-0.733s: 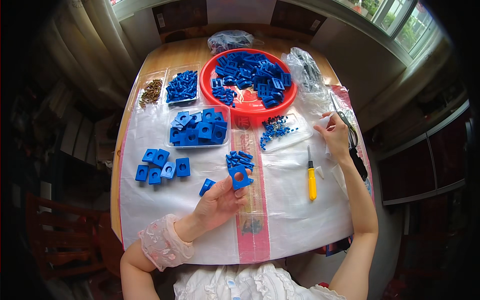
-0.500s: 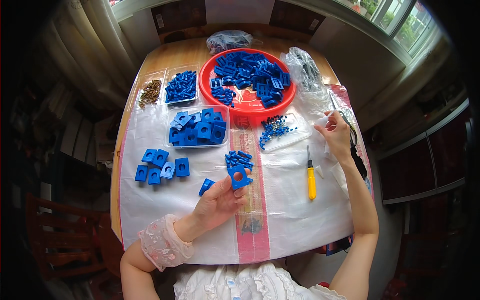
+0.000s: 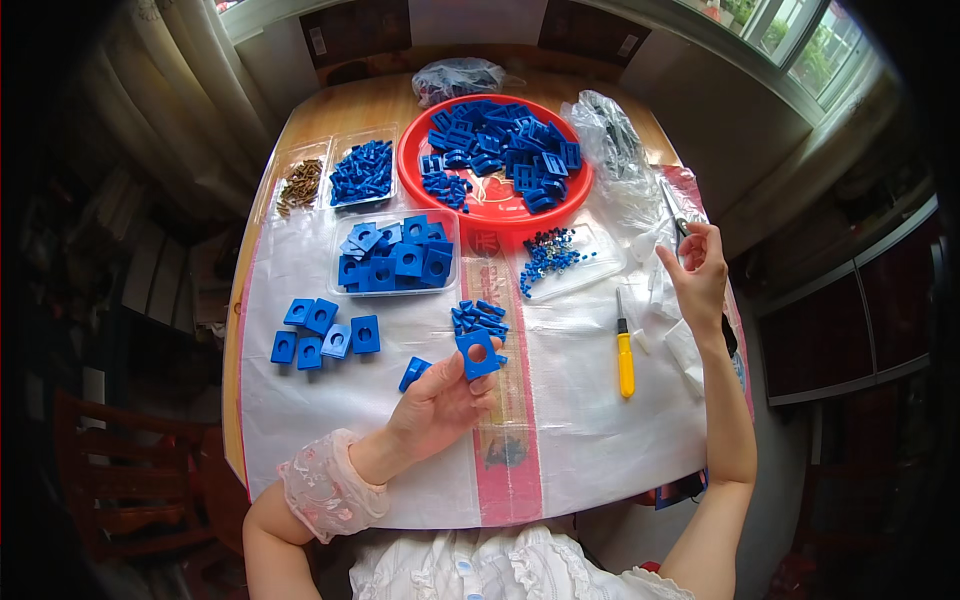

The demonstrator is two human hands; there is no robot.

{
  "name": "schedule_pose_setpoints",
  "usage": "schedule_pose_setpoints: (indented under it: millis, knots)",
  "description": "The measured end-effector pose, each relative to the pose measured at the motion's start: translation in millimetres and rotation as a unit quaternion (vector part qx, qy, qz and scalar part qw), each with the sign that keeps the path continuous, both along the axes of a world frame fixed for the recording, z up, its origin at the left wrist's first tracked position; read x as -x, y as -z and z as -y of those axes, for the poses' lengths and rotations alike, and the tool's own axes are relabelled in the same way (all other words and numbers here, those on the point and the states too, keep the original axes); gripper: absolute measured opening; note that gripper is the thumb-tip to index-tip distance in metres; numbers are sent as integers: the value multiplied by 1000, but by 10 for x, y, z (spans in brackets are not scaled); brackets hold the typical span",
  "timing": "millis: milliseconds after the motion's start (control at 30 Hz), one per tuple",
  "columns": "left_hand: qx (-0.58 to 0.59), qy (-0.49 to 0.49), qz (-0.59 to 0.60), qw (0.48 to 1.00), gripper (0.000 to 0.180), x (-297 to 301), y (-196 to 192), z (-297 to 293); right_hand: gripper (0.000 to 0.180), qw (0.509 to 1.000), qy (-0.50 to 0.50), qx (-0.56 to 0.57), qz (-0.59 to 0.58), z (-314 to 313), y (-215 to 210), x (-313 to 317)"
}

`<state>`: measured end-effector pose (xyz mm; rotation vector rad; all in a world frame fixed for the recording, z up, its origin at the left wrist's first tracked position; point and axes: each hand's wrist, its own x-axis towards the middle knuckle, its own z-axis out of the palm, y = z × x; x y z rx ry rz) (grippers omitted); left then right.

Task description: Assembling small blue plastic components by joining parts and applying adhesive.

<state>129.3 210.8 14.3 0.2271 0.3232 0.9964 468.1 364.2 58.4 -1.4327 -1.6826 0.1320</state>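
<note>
My left hand (image 3: pixel 442 405) holds a square blue plastic block with a round hole (image 3: pixel 477 353) upright between thumb and fingers, just below a small pile of blue pieces (image 3: pixel 480 318). A loose blue block (image 3: pixel 413 374) lies beside that hand. My right hand (image 3: pixel 694 276) is raised at the table's right side, fingers pinched on a small clear plastic bag (image 3: pixel 662 245), near black-handled scissors (image 3: pixel 673 212). A yellow-handled screwdriver (image 3: pixel 624 351) lies between my hands on the white cloth (image 3: pixel 570 420).
A red round tray (image 3: pixel 420 150) holds several blue parts. Clear trays hold blue square blocks (image 3: pixel 395 258), small blue pieces (image 3: pixel 362 172), brown screws (image 3: pixel 299 184) and blue-headed screws (image 3: pixel 552 253). Several finished blocks (image 3: pixel 324 333) lie left. Clear bags (image 3: pixel 610 130) sit at the back right.
My right hand has lifted slightly and its fingers have shifted on the small bag. The left hand keeps the blue block in nearly the same place.
</note>
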Motion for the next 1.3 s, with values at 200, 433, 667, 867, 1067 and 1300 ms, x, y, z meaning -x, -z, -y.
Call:
schedule_pose_setpoints:
  millis: [200, 433, 667, 867, 1067, 1300]
  knots:
    - [2, -5, -4, 1000, 40, 34, 7, 50, 31, 941, -213, 64, -255, 637, -149, 396]
    - [-65, 40, 26, 997, 49, 45, 38, 35, 70, 768, -475, 295, -313, 1023, 147, 1179]
    - [-38, 28, -37, 998, 49, 8, -68, 81, 78, 667, -486, 385, -412, 1054, 166, 1596]
    - [-55, 51, -7, 997, 38, 52, -24, 72, 70, 633, -460, 431, -450, 1109, 205, 1640]
    - [-46, 40, -14, 998, 39, 38, -36, 89, 65, 606, -435, 439, -501, 1175, 242, 1695]
    - [-31, 49, -18, 998, 38, 15, -22, 92, 63, 568, -427, 461, -531, 1196, 227, 1694]
